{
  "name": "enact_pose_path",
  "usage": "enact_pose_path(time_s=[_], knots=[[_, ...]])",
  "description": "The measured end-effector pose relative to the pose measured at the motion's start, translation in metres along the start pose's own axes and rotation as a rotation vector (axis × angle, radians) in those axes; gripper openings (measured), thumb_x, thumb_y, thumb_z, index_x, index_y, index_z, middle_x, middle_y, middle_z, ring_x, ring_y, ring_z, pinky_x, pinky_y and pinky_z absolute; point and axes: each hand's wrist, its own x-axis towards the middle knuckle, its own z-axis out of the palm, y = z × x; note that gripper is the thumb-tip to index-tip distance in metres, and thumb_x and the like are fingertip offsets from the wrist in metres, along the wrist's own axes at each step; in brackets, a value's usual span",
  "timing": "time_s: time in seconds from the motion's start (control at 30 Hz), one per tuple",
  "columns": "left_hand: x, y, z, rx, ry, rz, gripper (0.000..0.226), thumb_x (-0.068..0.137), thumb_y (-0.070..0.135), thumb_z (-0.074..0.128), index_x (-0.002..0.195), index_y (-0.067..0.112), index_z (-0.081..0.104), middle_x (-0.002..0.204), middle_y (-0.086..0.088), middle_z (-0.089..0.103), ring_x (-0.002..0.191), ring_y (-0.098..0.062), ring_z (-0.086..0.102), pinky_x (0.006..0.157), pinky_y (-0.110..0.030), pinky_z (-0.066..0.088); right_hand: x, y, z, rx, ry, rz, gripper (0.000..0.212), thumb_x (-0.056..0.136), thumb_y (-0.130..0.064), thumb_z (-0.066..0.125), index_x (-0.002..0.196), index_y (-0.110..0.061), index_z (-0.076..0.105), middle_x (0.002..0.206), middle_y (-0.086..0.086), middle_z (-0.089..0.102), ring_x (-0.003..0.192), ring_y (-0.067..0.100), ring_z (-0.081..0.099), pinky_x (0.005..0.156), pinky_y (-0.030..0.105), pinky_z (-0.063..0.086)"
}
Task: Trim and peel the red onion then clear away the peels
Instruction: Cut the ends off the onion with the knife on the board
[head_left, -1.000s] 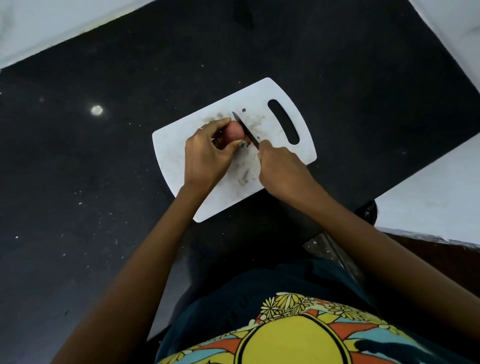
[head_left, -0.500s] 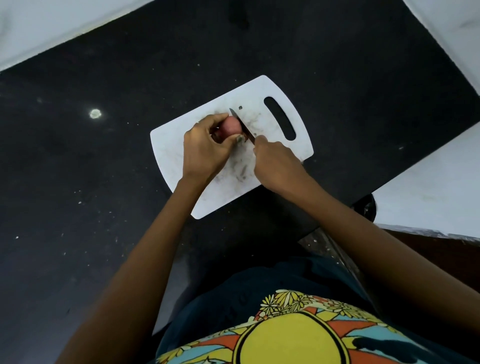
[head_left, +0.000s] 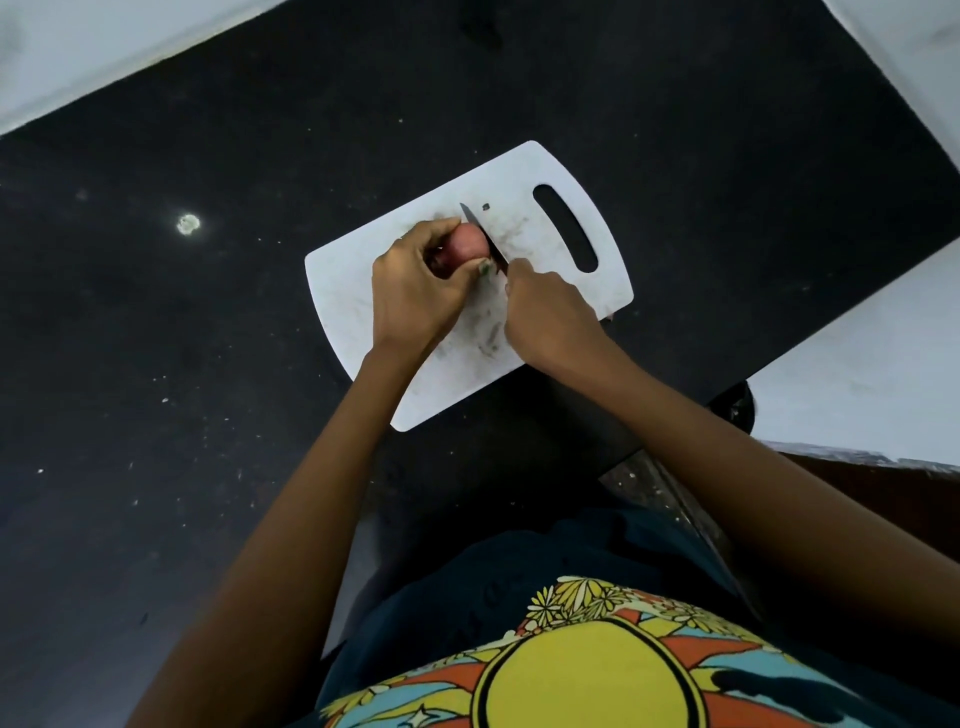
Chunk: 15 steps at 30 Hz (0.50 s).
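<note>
Fingers (head_left: 441, 228) of the left hand (head_left: 415, 291) curled over the top of the onion (head_left: 470, 244), with the thumb pressed against its near side, so the hand gripped it from the left. The right hand (head_left: 548, 317) was closed round the handle of the knife (head_left: 480, 231); the handle itself was hidden inside the fist, and only the dark blade showed, running up and to the left from the knuckles.

There was one onion, one knife and one board (head_left: 561, 306). The onion sat a little above the middle of the frame, on the upper middle part of the white board, reddish and mostly covered by the left hand. The blade lay against the onion's right side, its tip reaching past the onion toward the top of the frame. Whether it had cut into the onion could not be told.

Both forearms came up from the bottom of the frame and met over the board, the left from lower left, the right from lower right, wrists bent slightly inward. The board lay tilted on the dark counter (head_left: 208, 364), its handle slot toward the upper right, with dark smears across its surface and one small dark fleck (head_left: 485, 207) just right of the blade tip. A pale round spot (head_left: 188, 224) showed on the counter at left.
</note>
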Motion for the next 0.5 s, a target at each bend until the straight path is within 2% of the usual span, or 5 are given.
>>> enact_pose_path(time_s=[0.2, 0.37, 0.5], knots=[[-0.003, -0.001, 0.005, 0.011, -0.018, 0.036, 0.045, 0.072, 0.025, 0.078, 0.113, 0.015, 0.066, 0.107, 0.002, 0.069, 0.089, -0.008, 0.062, 0.082, -0.019, 0.052, 0.010, -0.004, 0.009, 0.016, 0.034, 0.006, 0.030, 0.097, -0.011, 0.036, 0.127, -0.007, 0.040, 0.117, 0.016, 0.058, 0.105, 0.033, 0.057, 0.071, 0.035, 0.034], [-0.004, -0.004, 0.002, 0.013, -0.013, 0.070, 0.047, 0.073, 0.028, 0.077, 0.115, 0.013, 0.064, 0.108, 0.003, 0.068, 0.087, -0.006, 0.059, 0.079, -0.014, 0.049, 0.019, -0.004, 0.014, 0.025, 0.053, 0.015, 0.027, 0.098, -0.012, 0.031, 0.123, -0.006, 0.041, 0.118, 0.017, 0.058, 0.106, 0.033, 0.056, 0.071, 0.036, 0.034], [-0.010, -0.006, -0.001, 0.028, -0.018, 0.123, 0.046, 0.076, 0.028, 0.075, 0.115, 0.010, 0.059, 0.108, 0.000, 0.066, 0.091, -0.008, 0.059, 0.080, -0.011, 0.048, 0.023, 0.001, 0.013, 0.023, -0.010, 0.017, 0.031, 0.093, -0.011, 0.048, 0.123, -0.005, 0.041, 0.119, 0.018, 0.057, 0.109, 0.036, 0.056, 0.074, 0.037, 0.037]])
